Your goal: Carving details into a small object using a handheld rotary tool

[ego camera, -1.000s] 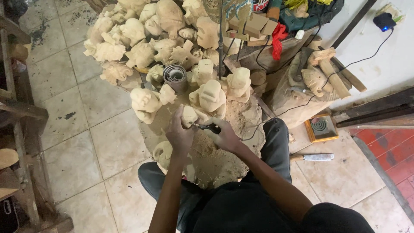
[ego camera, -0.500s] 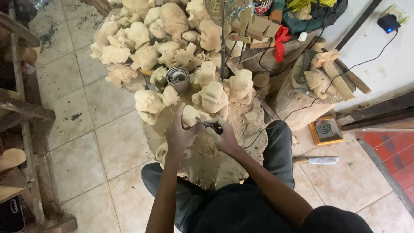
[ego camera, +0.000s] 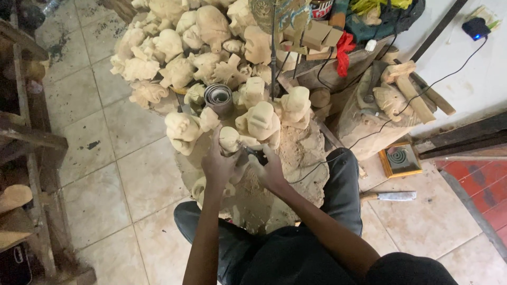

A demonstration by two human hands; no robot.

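My left hand grips a small pale wooden carved figure held in front of me. Right beside it, my right hand is closed on a small dark carving tool whose tip meets the figure. Both hands work over a heap of pale wood shavings between my knees. A thin dark cord runs across the heap towards the tool.
Several unfinished pale wooden figures are piled ahead, with a roll of sandpaper among them. A large carved block stands at right, a knife and a small square tin lie on the tiled floor. A wooden rack stands at left.
The hands stay on the figure and tool in nearly the same pose. The view has shifted slightly, with the pile sitting a little lower and to the right in the picture.
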